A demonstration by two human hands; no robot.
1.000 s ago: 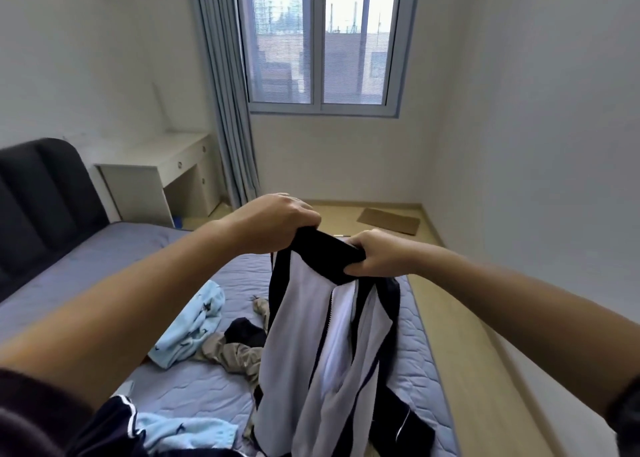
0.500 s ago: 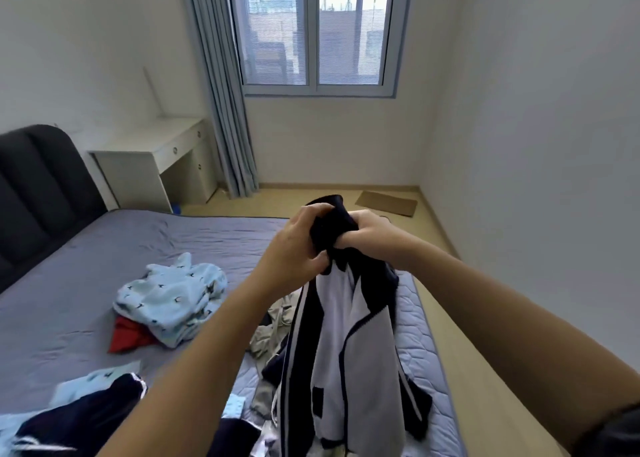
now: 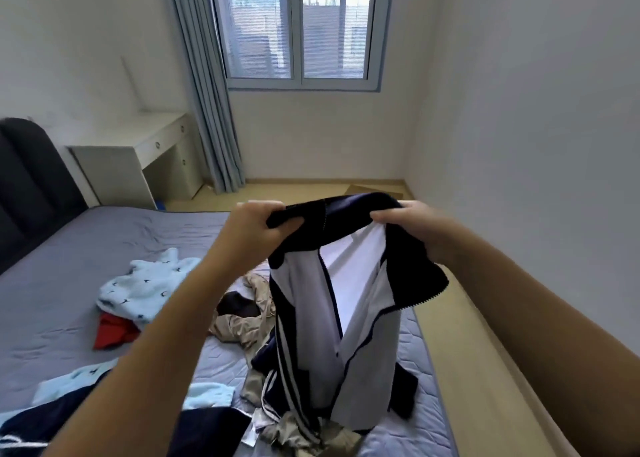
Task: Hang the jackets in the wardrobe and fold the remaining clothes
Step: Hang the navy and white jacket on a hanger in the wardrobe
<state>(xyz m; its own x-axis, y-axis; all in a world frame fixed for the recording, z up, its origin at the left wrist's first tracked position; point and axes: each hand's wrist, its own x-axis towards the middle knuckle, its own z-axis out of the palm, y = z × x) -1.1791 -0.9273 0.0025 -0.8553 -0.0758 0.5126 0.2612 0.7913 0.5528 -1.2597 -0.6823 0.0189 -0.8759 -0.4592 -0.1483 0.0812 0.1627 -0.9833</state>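
Above the bed (image 3: 104,235), the navy-and-white jacket (image 3: 349,304) is held by its collar, gripped by left hand (image 3: 258,228) and right hand (image 3: 414,230) set apart; the collar is best spread wider and the hem raised off the clothes pile (image 3: 298,434) before hanging.

Item: jacket (image 3: 360,318), navy and white; collar now spread open.
The left hand (image 3: 258,226) and right hand (image 3: 412,228), pressed together on a bunched collar (image 3: 346,211) half a second before, now stand apart. Each grips one end of the collar, whose navy band stretches between them. The jacket front, which earlier hung narrow and closed, now gapes below the collar, with white lining showing in the opening.
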